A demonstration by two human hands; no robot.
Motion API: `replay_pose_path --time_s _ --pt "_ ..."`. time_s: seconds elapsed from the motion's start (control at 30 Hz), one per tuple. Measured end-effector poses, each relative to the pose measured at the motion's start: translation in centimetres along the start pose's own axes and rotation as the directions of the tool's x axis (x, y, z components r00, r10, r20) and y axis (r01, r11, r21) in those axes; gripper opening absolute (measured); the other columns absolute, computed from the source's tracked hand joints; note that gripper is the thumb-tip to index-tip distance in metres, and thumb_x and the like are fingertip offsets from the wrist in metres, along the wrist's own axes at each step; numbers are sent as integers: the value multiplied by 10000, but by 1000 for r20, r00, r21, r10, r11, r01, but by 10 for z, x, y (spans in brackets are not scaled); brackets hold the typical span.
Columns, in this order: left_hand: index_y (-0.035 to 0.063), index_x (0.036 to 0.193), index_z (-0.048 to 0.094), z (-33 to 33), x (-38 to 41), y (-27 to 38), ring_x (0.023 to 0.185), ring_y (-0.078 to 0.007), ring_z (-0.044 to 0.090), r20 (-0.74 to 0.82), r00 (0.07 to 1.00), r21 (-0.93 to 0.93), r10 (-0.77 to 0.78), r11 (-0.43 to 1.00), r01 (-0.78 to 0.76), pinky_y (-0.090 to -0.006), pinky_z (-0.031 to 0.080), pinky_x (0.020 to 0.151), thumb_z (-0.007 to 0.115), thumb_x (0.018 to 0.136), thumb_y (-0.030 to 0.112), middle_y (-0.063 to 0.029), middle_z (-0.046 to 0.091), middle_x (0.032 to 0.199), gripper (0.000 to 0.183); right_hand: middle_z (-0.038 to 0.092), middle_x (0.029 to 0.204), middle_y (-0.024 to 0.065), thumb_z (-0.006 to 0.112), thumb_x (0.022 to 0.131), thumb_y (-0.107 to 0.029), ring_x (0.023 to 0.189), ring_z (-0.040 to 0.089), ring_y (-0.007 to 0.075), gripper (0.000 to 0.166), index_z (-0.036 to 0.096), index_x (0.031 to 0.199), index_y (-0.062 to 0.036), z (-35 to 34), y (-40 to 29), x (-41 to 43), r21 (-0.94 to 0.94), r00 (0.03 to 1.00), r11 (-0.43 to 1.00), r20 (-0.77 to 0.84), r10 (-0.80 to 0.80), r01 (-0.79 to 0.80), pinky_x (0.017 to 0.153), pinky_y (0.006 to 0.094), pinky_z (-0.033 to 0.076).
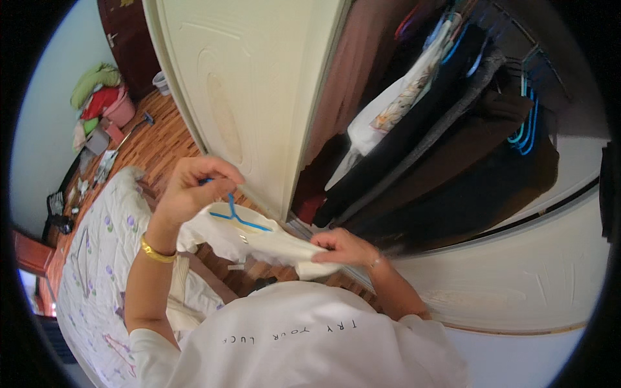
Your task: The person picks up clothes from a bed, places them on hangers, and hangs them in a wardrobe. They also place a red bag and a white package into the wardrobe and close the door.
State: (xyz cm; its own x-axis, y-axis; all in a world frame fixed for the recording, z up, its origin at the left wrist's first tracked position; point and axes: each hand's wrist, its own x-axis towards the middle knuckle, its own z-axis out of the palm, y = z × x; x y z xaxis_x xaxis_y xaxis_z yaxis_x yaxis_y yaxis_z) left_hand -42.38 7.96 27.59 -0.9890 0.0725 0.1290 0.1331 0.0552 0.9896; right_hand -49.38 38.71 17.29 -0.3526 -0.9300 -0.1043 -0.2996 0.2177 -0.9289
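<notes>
My left hand (196, 186) is raised and closed around the hook of a blue clothes hanger (234, 213). A white garment (271, 242) hangs on that hanger, whose arms show inside the neckline. On the garment's shoulder or sleeve, towards the right, my right hand (342, 247) pinches the cloth between thumb and fingers. Folds of the garment hide the lower parts of the hanger. The garment hangs in front of my chest, beside the open wardrobe.
A cream wardrobe door (242, 87) stands ahead. At the right, dark clothes (436, 160) and a white garment (378, 121) hang inside, with blue hangers (529, 121) among them. A bed with a flowered quilt (97, 271) lies at the left; beyond it is a pink bucket (120, 109).
</notes>
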Motion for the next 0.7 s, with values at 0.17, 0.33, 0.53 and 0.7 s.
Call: replay_pose_path --time_s 0.17,0.33,0.53,0.7 --pt "17 881 659 45 48 1 713 -48 536 193 981 -58 -17 998 29 -191 424 643 613 812 6 4 620 787 84 522 786 -42 683 775 -170 711 451 36 224 566 902 -27 -5 -1 -77 292 984 947 -75 162 -133 609 192 377" --pt "16 939 651 91 96 -1 754 -57 526 335 936 -44 111 994 -102 -205 428 684 608 839 57 0 621 825 117 538 803 -19 670 728 -98 746 465 59 207 559 882 -14 11 -21 -138 587 942 806 -226 249 -72 654 199 374" --pt "26 1059 613 150 151 12 861 -72 530 259 888 3 379 919 -393 -228 438 778 581 871 88 -2 600 919 201 567 841 22 678 698 -149 767 515 96 269 580 898 2 23 -20 -199 515 865 857 -431 259 0 674 220 395" --pt "55 1217 513 206 188 53 1041 -152 525 409 767 -24 494 846 -533 -278 439 873 567 845 52 -87 567 1095 376 600 842 69 668 619 -100 764 560 133 290 573 863 26 40 -44 -243 562 670 808 -671 318 179 676 242 411"
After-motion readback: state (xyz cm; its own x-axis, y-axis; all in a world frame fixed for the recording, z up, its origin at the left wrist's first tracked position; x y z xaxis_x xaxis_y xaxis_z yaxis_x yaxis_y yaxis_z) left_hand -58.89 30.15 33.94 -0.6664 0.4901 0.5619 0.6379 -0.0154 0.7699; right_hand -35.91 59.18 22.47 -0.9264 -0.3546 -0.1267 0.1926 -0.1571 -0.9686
